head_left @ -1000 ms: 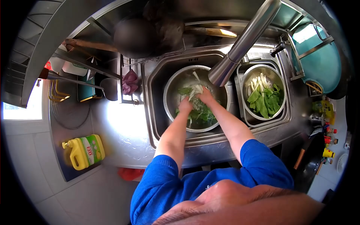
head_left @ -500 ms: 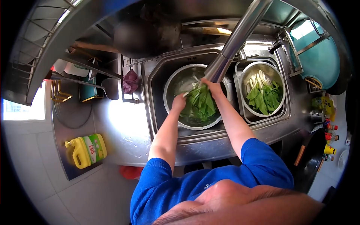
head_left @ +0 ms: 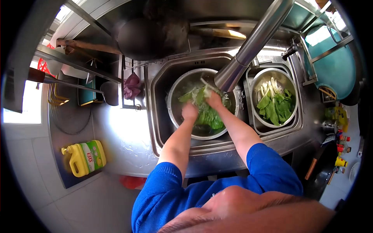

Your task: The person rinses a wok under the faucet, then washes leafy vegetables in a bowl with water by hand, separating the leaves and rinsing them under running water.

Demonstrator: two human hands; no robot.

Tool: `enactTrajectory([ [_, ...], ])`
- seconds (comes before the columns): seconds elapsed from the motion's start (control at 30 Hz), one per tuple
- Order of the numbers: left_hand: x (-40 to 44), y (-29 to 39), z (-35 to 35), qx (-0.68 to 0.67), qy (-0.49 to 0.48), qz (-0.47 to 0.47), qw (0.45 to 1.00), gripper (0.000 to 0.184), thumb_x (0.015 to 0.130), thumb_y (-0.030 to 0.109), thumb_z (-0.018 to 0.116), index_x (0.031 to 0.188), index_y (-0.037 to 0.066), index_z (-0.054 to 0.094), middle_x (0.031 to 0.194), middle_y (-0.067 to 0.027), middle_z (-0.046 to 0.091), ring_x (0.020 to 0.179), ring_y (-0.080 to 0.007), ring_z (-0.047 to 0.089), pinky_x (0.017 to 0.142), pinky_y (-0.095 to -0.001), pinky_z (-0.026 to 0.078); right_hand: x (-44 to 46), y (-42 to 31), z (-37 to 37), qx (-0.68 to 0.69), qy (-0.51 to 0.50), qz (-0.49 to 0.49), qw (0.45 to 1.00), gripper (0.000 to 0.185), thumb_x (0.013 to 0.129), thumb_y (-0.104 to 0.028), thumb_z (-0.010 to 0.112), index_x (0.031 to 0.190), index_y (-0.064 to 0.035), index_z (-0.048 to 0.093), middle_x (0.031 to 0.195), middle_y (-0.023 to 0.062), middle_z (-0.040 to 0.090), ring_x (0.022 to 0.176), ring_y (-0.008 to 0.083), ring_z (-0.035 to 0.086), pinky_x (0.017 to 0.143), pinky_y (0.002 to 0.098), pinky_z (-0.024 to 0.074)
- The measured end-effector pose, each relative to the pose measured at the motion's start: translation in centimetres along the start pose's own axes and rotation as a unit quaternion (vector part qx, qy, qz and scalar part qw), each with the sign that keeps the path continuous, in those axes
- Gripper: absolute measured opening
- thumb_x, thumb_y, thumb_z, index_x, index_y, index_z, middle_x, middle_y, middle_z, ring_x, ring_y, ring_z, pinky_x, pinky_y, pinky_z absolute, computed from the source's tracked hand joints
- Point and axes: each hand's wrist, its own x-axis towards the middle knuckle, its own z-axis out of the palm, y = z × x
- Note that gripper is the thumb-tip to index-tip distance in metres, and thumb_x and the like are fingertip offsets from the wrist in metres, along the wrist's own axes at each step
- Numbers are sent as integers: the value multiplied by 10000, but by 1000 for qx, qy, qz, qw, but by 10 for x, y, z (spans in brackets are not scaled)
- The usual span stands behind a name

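Observation:
A round metal basin (head_left: 174,116) of water stands in the large sink, with leafy greens (head_left: 210,118) in it. My left hand (head_left: 190,111) dips into the basin's left side, its fingers closed around some leaves and partly hidden by them. Higher up and to the right, my right hand (head_left: 213,99) grips the pale stem end of the greens just below the faucet (head_left: 248,46). Leaves spread through the water between and below both hands. In the small sink on the right, a second metal bowl (head_left: 254,112) holds more greens with white stems.
A yellow jug (head_left: 88,157) stands at the lower left. A purple cloth (head_left: 131,85) hangs on the rack left of the sink. Knives and a ladle hang further left. A teal board (head_left: 330,62) leans in the right rack, and a wok (head_left: 322,163) sits lower right.
My left hand has moved slightly right and down, deeper among the leaves. My right hand has shifted lower toward the water, and the greens have spread out and turned in the basin.

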Motion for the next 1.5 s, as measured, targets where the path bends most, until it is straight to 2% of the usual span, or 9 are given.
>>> enactTrajectory([
  [0.13, 31, -17, 5, -93, -138, 137, 977, 248, 770, 247, 554, 922, 64, 621, 919, -209, 602, 890, -380, 560, 770, -423, 450, 15, -22, -31, 366, -133, 99, 916, 362, 662, -58, 701, 992, -60, 553, 896, 42, 600, 844, 141, 561, 755, 272, 437],
  [0.27, 53, 9, -78, -392, -222, 168, 877, 198, 852, 159, 514, 1004, 69, 603, 870, -30, 628, 756, -109, 524, 714, -250, 424, -2, -123, -136, 395, -109, -2, 912, 292, 685, -72, 704, 940, -36, 564, 867, 41, 603, 837, 125, 565, 766, 270, 442],
  [0.43, -5, 47, -152, -447, -256, 198, 834, 232, 874, 92, 469, 1077, 28, 563, 1052, -32, 576, 968, -116, 508, 865, -238, 372, -7, -130, -162, 464, -155, -22, 872, 398, 669, -171, 726, 999, -10, 571, 936, 57, 616, 834, 131, 577, 758, 265, 445],
  [0.5, -1, 26, -102, -350, -205, 161, 900, 233, 863, 113, 492, 1065, 26, 568, 1021, -52, 593, 965, -122, 515, 875, -244, 366, -8, -105, -125, 143, -18, -27, 989, 356, 662, -194, 731, 927, -10, 579, 883, 70, 620, 790, 146, 578, 717, 279, 449],
  [0.77, -32, 11, -57, -275, 12, 321, 906, 203, 853, 116, 502, 1027, 32, 566, 864, -85, 593, 847, -171, 552, 786, -274, 411, -34, -112, -130, 257, -55, 26, 965, 345, 682, -127, 711, 979, -28, 565, 875, 38, 612, 805, 112, 555, 748, 251, 433],
  [0.87, -31, 20, -80, -360, -49, 72, 929, 198, 823, 66, 473, 991, 15, 563, 859, -137, 612, 804, -289, 584, 725, -322, 440, -39, -133, -153, 304, -54, -11, 951, 312, 691, -122, 707, 951, -28, 563, 861, 26, 609, 796, 103, 555, 727, 246, 437],
  [0.97, -41, 44, -111, -428, -28, 126, 894, 239, 782, 0, 431, 987, 2, 553, 844, -91, 603, 816, -166, 566, 722, -267, 428, -46, -151, -175, 302, -64, 21, 951, 287, 692, -98, 693, 936, -38, 556, 858, 27, 609, 779, 107, 562, 731, 246, 443],
  [1.17, -74, 100, -136, -537, -253, 190, 782, 609, 725, -113, 337, 1310, 59, 329, 1220, -99, 440, 1145, -178, 411, 952, -271, 336, -70, -153, -162, 326, -85, -103, 936, 413, 661, -209, 741, 981, -53, 532, 882, 32, 585, 825, 109, 543, 750, 258, 435],
  [1.5, -116, 173, -171, -503, -392, 353, 685, 786, 636, -90, 382, 1370, 119, 194, 1301, -119, 381, 1223, -197, 350, 980, -297, 289, -104, -145, -314, 129, 84, -40, 987, 443, 657, -298, 706, 989, -47, 556, 864, 69, 603, 810, 148, 569, 740, 282, 448],
])
